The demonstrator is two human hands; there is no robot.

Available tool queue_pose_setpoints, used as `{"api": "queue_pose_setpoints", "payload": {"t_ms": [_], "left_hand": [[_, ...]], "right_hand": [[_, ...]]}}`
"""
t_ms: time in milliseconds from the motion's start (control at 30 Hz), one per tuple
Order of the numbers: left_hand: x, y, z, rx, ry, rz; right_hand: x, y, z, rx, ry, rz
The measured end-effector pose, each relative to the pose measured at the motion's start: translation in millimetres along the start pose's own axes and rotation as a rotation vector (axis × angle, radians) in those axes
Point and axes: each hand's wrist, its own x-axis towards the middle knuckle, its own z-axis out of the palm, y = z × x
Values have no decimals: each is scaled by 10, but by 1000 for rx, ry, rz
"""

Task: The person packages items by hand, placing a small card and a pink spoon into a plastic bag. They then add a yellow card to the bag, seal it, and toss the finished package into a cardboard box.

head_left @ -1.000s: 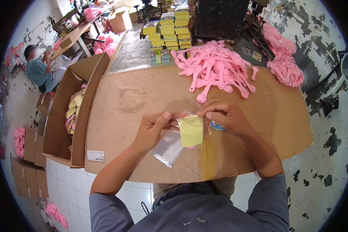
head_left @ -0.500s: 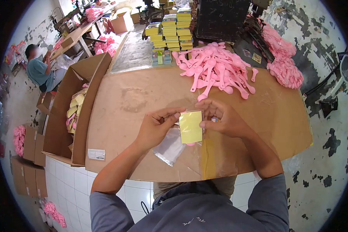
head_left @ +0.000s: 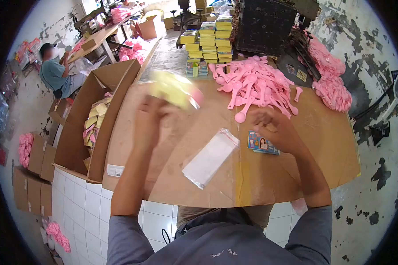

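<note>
My left hand (head_left: 151,117), blurred by motion, holds a clear packet with a yellow card (head_left: 174,90) and something pink inside, above the left part of the cardboard sheet. My right hand (head_left: 272,128) has its fingers bent over a small stack of blue printed cards (head_left: 261,142); whether it grips anything cannot be made out. Between the hands a pile of clear plastic bags (head_left: 212,157) lies on the cardboard. Just beyond my right hand is a heap of pink spoons (head_left: 256,84).
A long open carton (head_left: 97,163) with packets inside stands at the left. Stacks of yellow-edged cards (head_left: 208,42) are at the back. Pink bundles (head_left: 334,92) lie at the right. Another person (head_left: 55,73) sits at the far left by a wooden bench (head_left: 97,39).
My left hand has carried the packet up and to the left. My right hand has let go of the packet and moved right. The plastic bags and blue cards are now uncovered.
</note>
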Motion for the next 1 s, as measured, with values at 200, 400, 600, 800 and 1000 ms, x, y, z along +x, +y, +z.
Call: {"api": "queue_pose_setpoints", "payload": {"t_ms": [200,400,600,800,1000], "left_hand": [[233,239,-256,-184,276,152],[-196,-117,360,946,-380,-185],[-336,-318,530,1013,-504,-114],[-403,-385,617,993,-451,-74],[-387,-370,603,853,-426,-204]], "right_hand": [[-209,336,-408,-377,-46,95],[-342,536,-446,-411,-200,62],[-335,560,-426,-222,-127,273],[-340,628,-381,-210,1,180],[-319,411,-233,-26,-23,65]]}}
